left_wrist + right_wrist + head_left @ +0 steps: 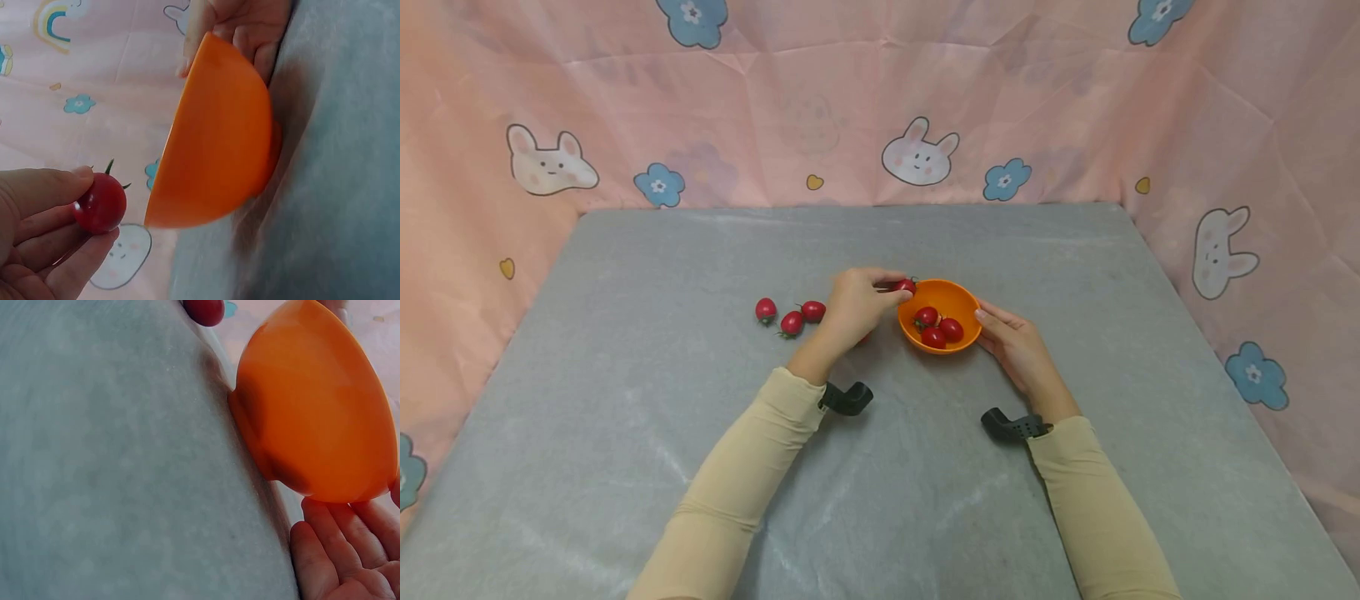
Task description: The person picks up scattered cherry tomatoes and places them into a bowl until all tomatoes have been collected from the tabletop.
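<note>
One glossy round tomato (99, 203) pinched, left hand (852, 305), smooth orange bowl (958, 293)

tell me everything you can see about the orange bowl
The orange bowl is small, round and plain, and looks like smooth plastic with a narrow foot. It stands upright on the grey table cover, near the middle. Three red cherry tomatoes lie inside. The right hand rests its straight fingers against the bowl's right side. The left hand pinches another tomato at the bowl's left rim, not yet dropped in. No lid, pattern or damage shows.
</note>
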Motion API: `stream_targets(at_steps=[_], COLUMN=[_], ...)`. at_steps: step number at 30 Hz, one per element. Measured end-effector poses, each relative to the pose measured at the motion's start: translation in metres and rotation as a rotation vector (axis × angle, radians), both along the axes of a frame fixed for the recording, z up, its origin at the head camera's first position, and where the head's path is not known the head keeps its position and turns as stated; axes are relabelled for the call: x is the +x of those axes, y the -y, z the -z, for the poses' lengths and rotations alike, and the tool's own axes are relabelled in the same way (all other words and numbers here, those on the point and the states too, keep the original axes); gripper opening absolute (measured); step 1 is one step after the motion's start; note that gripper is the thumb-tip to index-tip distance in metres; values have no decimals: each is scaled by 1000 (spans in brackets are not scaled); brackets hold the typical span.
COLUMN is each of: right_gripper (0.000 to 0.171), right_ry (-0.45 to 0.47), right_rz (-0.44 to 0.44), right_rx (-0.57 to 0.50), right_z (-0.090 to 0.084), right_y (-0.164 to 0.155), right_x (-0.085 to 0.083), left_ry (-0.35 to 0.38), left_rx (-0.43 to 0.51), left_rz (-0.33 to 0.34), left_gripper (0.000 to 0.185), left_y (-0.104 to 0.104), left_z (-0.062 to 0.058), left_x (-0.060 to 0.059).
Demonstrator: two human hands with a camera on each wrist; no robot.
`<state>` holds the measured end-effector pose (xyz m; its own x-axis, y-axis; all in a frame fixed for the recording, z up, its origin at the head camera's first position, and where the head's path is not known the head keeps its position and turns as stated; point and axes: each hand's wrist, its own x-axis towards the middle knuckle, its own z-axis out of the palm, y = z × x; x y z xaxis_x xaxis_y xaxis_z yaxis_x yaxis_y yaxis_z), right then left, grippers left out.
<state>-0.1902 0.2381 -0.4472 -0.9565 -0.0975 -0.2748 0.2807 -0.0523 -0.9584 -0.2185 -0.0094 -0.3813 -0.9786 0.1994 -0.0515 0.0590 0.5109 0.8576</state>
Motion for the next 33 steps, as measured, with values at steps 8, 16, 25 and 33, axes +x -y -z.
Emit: stream_targets(at_steps=[8,16,25,33], right_gripper=[60,60,63,61], right_ry=[2,18,-4,-21], right_rz=[11,3,-2,0], right_rx=[-25,8,-46,-64], right_z=[-1,-2,0,0], right_y=[-1,-1,-1,0], right_x=[-1,0,0,1], left_ry=[-23,-31,-78,-111], left_rx=[-46,-127,-297,-383], left_rz=[65,111,195,244], left_gripper=[31,31,31,29], left_y=[-21,-38,-53,-62], left_z=[3,3,2,6], left_x=[-5,-7,-8,-8])
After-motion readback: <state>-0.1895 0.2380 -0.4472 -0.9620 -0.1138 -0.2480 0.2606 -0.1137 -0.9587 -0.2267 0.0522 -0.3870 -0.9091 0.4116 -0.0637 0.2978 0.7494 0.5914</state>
